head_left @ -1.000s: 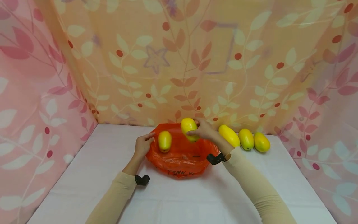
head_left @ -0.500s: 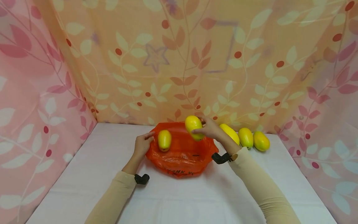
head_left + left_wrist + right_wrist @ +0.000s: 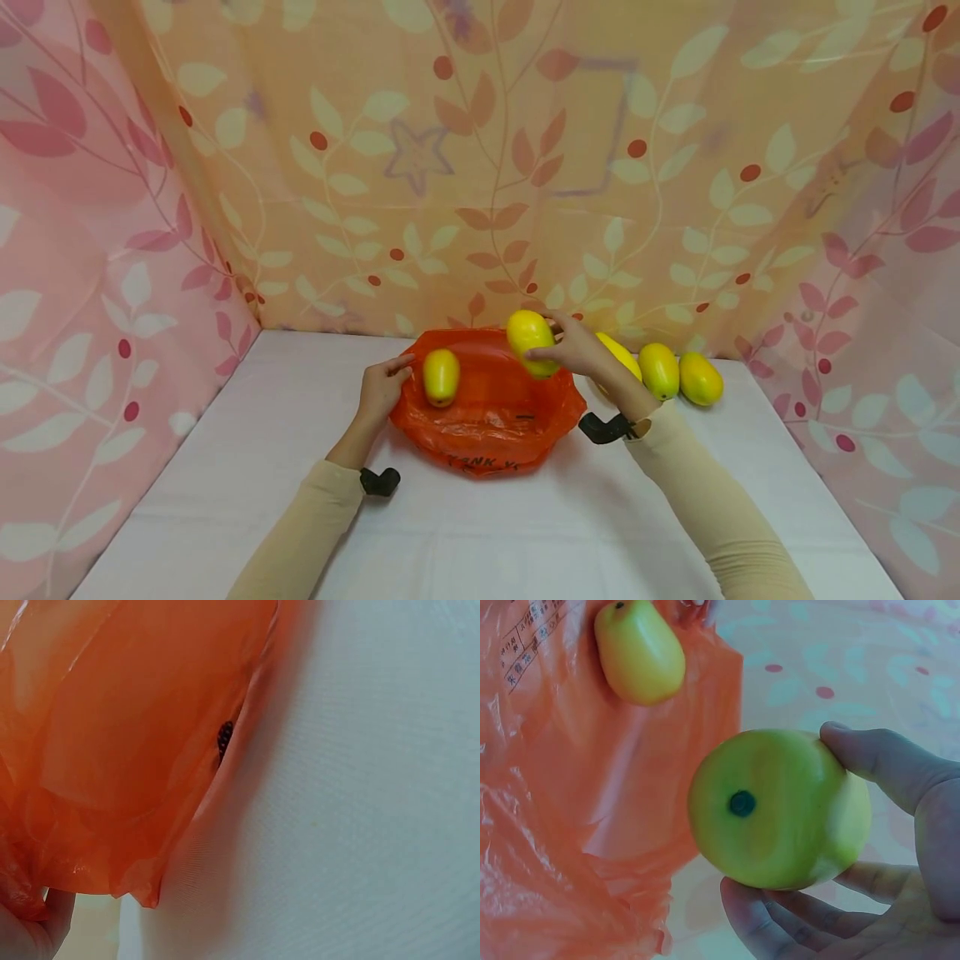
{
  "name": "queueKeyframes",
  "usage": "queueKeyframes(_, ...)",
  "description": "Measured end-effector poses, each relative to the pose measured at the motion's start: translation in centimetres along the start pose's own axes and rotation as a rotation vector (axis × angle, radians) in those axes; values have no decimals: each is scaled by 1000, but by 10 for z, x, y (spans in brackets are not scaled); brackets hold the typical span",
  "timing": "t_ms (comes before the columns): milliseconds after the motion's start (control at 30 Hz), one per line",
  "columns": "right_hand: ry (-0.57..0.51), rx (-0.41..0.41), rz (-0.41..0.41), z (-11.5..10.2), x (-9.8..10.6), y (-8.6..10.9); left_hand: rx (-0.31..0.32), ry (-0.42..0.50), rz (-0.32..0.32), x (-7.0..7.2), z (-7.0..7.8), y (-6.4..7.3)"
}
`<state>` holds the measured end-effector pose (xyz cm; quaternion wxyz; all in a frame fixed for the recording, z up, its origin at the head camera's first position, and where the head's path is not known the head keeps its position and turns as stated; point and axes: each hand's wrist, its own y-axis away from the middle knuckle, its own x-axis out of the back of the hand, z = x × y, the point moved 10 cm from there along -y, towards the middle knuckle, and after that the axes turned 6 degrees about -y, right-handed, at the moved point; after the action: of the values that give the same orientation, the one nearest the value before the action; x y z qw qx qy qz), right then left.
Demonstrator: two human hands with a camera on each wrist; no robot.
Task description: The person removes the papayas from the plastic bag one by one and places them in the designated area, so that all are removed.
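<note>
Right hand (image 3: 577, 348), gripping a yellow fruit (image 3: 528, 333), had shifted toward the red bag's (image 3: 483, 448) far right rim, that fruit not deposited; left hand (image 3: 382, 388) pinched the bag's left rim, beside a second fruit (image 3: 442, 375).

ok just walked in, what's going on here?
A person's right hand holds a yellow fruit in the air near the far right edge of a red bag. The left hand holds the bag's left edge. Another fruit is at the bag's left side, on it or in it, can't tell which. Three more fruits lie on the table to the right, one partly hidden.
</note>
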<state>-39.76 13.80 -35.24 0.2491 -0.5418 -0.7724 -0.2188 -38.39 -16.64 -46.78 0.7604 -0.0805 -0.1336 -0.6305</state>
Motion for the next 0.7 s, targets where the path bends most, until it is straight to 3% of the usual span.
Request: queueKeyframes(700, -7, 19, 34, 2, 18, 17, -27, -30, 15, 2, 2, 0)
